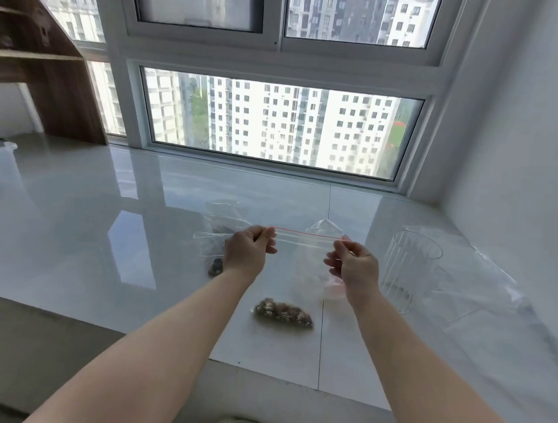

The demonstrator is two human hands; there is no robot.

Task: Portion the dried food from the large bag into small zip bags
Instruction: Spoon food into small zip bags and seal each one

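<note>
A clear zip bag (pixel 304 253) is held up above the white worktop (pixel 81 223), mouth uppermost, its red zip line running level from left to right. The left corner of the zip is pinched by the left hand (pixel 249 251), the right corner by the right hand (pixel 353 266); fingers of both are curled onto the strip. The bag hangs downward from the zip. Below the bag, a small filled bag (pixel 283 312) of dried food is laid on the worktop, long axis left-right. Left of the held bag, a large bag (pixel 220 231) is seen behind the left hand. Right of it, a ribbed glass (pixel 408 263) is stood, with plastic sheet (pixel 490 288) beyond.
</note>
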